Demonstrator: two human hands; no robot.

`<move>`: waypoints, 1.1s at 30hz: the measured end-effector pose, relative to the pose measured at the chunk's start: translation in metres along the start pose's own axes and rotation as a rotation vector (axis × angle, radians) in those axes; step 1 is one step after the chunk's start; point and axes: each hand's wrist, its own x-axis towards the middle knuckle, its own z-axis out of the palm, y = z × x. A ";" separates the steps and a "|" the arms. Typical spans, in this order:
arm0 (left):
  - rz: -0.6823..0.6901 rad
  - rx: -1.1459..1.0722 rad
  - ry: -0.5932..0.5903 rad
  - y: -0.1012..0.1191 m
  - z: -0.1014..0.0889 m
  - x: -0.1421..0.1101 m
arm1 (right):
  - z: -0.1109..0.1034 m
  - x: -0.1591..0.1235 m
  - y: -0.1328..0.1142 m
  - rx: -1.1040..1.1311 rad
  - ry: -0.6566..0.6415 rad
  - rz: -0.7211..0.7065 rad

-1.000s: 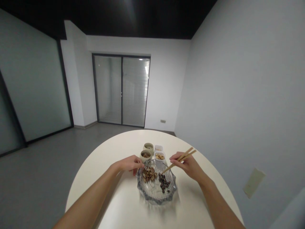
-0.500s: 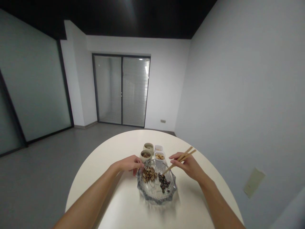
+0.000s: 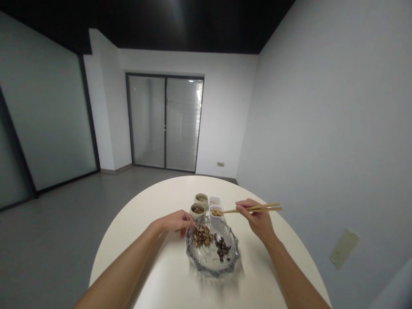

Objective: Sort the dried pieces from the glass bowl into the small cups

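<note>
My left hand point(image 3: 177, 222) pinches the upper left rim of a scalloped clear glass bowl point(image 3: 214, 271). Inside the bowl, striped seeds point(image 3: 202, 236) lie in a pile on the left and dark beans point(image 3: 222, 249) on the right. A pair of wooden chopsticks point(image 3: 265, 207) is held by my right hand point(image 3: 255, 218), to the right of the bowl. Their tips reach the right side of a small white dish point(image 3: 216, 216) with pale tan pieces point(image 3: 216, 212) in it. Whether the tips grip a piece is too small to tell.
Behind the bowl stand a greenish cup point(image 3: 197, 211) with brown bits, another greenish cup point(image 3: 201, 200) and a second white dish point(image 3: 214, 200). All rest on a round white table point(image 3: 161, 262). A white wall point(image 3: 322, 128) rises close on the right.
My right hand has moved the chopsticks from the dark beans in the bowl up to the nearer white dish, turning them nearly level. My left hand stays at the bowl's rim.
</note>
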 end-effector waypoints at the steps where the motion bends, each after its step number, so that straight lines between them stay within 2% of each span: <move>1: -0.002 0.002 0.000 0.000 0.000 0.000 | 0.003 0.002 0.001 -0.002 0.034 -0.011; 5: -0.020 0.021 -0.004 0.003 0.000 0.000 | 0.021 0.012 0.008 -0.014 0.092 -0.021; 11: -0.019 0.032 -0.005 0.003 0.000 0.000 | 0.048 0.030 0.026 -0.009 0.101 0.001; 16: 0.002 -0.001 0.001 0.000 0.000 0.001 | 0.061 0.037 0.039 -0.033 0.051 0.001; 20: -0.002 0.000 0.003 0.000 0.000 0.001 | 0.064 0.036 0.048 -0.049 -0.010 0.006; 26: 0.009 0.002 -0.006 0.001 0.000 -0.001 | 0.057 0.029 0.049 -0.044 -0.040 0.080; 33: 0.003 0.007 -0.005 0.003 0.000 0.000 | 0.047 0.025 0.042 -0.005 0.006 0.122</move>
